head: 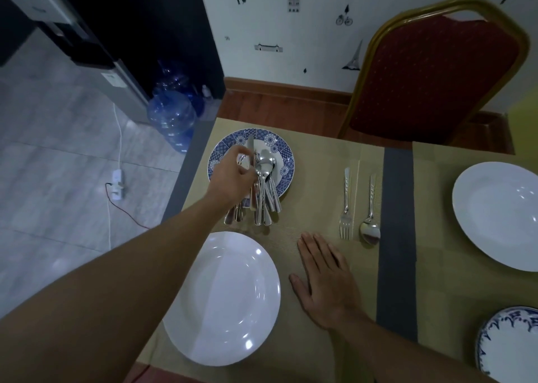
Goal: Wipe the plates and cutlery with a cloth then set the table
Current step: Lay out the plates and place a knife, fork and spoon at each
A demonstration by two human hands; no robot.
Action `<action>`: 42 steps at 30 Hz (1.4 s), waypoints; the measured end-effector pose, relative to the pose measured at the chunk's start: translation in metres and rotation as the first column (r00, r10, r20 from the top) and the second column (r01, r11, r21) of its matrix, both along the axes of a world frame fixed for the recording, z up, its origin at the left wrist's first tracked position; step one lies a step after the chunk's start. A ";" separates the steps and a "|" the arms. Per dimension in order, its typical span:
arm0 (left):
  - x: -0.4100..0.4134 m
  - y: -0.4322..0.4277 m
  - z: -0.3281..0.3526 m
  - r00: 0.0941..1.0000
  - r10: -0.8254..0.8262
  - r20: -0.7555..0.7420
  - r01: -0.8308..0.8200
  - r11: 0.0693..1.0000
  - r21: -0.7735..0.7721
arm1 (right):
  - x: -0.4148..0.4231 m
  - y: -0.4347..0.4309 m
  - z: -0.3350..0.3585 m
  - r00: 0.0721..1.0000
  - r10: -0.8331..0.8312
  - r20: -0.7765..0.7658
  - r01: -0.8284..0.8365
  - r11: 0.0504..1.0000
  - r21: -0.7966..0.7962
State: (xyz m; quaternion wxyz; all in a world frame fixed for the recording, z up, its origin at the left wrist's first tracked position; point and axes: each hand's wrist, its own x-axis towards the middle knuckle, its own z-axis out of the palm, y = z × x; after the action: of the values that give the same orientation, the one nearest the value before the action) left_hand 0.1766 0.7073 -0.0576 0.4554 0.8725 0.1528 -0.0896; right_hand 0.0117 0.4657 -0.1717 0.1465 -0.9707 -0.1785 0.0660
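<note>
A mat-covered bench (320,161) is standing by a red chair (431,77); the left hand (233,176) is reaching into the cutlery pile (266,190) on the patterned plate (286,161), fingers pinching one piece; the right hand (323,278) is lying flat, released; table-setting seems underway, a fork (345,202) and spoon (370,222) already laid; next, that piece needs lifting clear of its tangled neighbours towards the white plate (227,295).

Two white plates: near white plate (227,310), right white plate (495,211). Two blue-patterned plates: far patterned plate (286,153), corner patterned plate (509,347). One fork (345,202) and one spoon (370,219) laid singly. The heaped cutlery (266,185): count cannot be told. One chair (431,74). Two water bottles (171,118) on the floor.
</note>
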 end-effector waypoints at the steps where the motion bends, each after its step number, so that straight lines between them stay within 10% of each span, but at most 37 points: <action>1: 0.000 -0.001 0.001 1.000 0.001 0.007 0.000 1.000 -0.027 | 0.000 0.000 0.000 1.000 -0.001 -0.002 0.001 1.000 0.002; 26: 0.044 -0.054 0.049 0.962 -0.051 0.268 0.060 0.998 -0.027 | 0.000 -0.002 -0.001 1.000 0.011 -0.013 -0.010 0.998 0.058; 42: 0.066 -0.137 -0.034 0.975 -0.012 -0.221 -0.075 0.923 -0.378 | 0.002 -0.001 0.001 0.999 0.024 -0.032 -0.022 0.998 0.060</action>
State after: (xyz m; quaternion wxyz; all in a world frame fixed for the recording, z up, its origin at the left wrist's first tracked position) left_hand 0.2423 0.5704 -0.0911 0.5991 0.7487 0.1956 -0.2058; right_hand 0.0134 0.4649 -0.1703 0.1775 -0.9626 -0.1890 0.0781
